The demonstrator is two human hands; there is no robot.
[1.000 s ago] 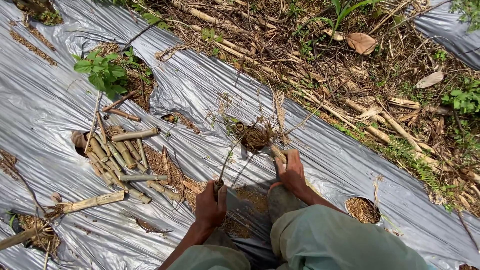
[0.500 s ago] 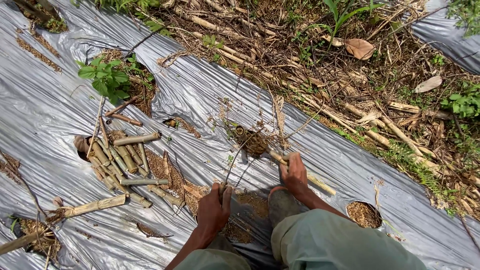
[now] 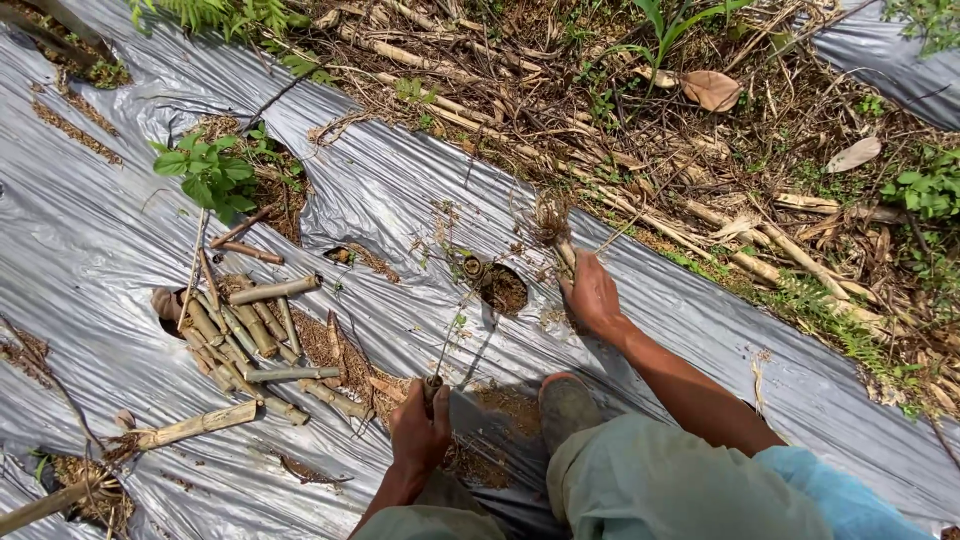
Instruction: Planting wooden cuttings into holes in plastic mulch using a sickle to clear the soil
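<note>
Here the left hand [image 3: 420, 432] is clamped around a short tube with a thin seedling [image 3: 450, 330], near the plastic sheet's [image 3: 90, 260] lower edge. The right hand [image 3: 592, 296] grips a rooted stem [image 3: 552, 225] beside a planting hole [image 3: 500, 288]. Cut bamboo tubes [image 3: 245, 340] lie piled leftward.

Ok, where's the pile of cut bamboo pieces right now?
In the head view, the bamboo pile lies on the silver sheet at left, below the leafy plant and up-left of the left hand.
</note>
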